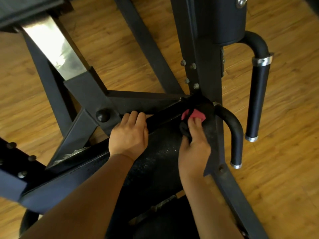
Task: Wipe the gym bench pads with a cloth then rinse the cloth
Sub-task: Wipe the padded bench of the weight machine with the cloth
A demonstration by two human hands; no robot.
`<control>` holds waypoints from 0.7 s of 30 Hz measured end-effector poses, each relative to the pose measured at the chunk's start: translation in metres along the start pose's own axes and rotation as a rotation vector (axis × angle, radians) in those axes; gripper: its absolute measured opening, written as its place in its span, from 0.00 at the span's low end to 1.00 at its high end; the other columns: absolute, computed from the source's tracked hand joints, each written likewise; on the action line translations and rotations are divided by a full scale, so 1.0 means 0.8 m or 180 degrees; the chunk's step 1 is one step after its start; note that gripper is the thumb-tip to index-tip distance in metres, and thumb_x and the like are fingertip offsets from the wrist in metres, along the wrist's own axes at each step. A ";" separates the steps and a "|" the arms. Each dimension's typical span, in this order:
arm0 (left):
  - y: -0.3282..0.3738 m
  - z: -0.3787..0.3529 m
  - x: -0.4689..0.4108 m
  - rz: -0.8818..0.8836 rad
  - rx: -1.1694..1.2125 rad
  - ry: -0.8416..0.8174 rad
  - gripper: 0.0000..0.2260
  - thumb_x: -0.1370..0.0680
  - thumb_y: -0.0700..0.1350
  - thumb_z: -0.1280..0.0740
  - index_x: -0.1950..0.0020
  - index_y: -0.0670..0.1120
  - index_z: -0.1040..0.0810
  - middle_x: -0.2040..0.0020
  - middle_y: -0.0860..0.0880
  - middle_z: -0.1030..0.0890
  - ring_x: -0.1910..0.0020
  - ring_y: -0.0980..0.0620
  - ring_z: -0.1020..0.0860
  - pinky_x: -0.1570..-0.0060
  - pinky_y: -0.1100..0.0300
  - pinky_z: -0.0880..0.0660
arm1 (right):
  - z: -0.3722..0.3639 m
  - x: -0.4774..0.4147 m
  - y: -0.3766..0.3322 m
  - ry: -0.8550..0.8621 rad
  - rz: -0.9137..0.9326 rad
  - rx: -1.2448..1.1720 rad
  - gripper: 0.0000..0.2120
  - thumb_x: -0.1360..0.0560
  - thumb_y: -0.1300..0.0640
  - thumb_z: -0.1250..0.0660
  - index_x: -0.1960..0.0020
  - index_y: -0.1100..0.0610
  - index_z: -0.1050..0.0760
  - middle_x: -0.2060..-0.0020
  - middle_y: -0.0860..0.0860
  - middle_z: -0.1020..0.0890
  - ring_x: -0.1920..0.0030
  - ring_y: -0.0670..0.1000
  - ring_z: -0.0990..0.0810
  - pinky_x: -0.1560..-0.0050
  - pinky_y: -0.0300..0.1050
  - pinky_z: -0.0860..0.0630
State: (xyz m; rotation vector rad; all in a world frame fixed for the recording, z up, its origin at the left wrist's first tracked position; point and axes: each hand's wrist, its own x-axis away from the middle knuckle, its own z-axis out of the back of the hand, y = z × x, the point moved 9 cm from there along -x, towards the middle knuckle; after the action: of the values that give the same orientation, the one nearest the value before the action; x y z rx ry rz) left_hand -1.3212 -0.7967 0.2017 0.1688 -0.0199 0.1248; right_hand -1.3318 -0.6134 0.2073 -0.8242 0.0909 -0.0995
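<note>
Head view, looking down onto a black steel gym machine standing on a wood-plank floor (pixel 120 54).

Task item: the cloth (pixel 194 115), pink with a darker part bunched below it. It lies at the right-hand end of the bench pad (pixel 160 152), a black textured cushion running diagonally across the centre of the view. The cloth is in contact with the pad end, close to where the upright post (pixel 207 69) meets the cross member (pixel 143 100).

Right grip (pixel 195 147): closed round the cloth. The fingers are extended onto the pink part and press it against the pad, and the thumb bears on the dark fold at the left.

Left grip (pixel 128 133): palm down on the upper left part of the pad, fingers bent over its far edge, holding it. It is well apart from the cloth. Both forearms enter from the lower edge of the view.

Surroundings: a curved black handle (pixel 231 125) with a chrome end cap sits just right of the cloth. A second, longer handle (pixel 257 100) with chrome collars hangs further right. A large black cylindrical pad (pixel 222 19) is mounted at the top of the post. Four bolts (pixel 189 73) show on the post face. A polished steel section (pixel 55 49) runs down from the upper left into a black sleeve. A round black cap (pixel 103 115) sits on the frame joint, left of the left grip.
</note>
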 end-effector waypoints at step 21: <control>0.004 0.004 0.003 -0.0138 -0.0074 0.0277 0.12 0.25 0.45 0.47 0.53 0.42 0.25 0.59 0.45 0.24 0.61 0.44 0.24 0.73 0.59 0.39 | 0.009 -0.024 0.003 0.0546 -0.0137 -0.0217 0.24 0.26 0.74 0.37 0.32 0.62 0.28 0.32 0.58 0.27 0.30 0.52 0.31 0.34 0.22 0.45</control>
State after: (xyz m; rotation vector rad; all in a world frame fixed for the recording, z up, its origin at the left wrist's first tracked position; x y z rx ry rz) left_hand -1.3191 -0.7939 0.2055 0.1405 0.0690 0.0885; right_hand -1.3498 -0.6045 0.2112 -0.8848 0.2391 -0.2087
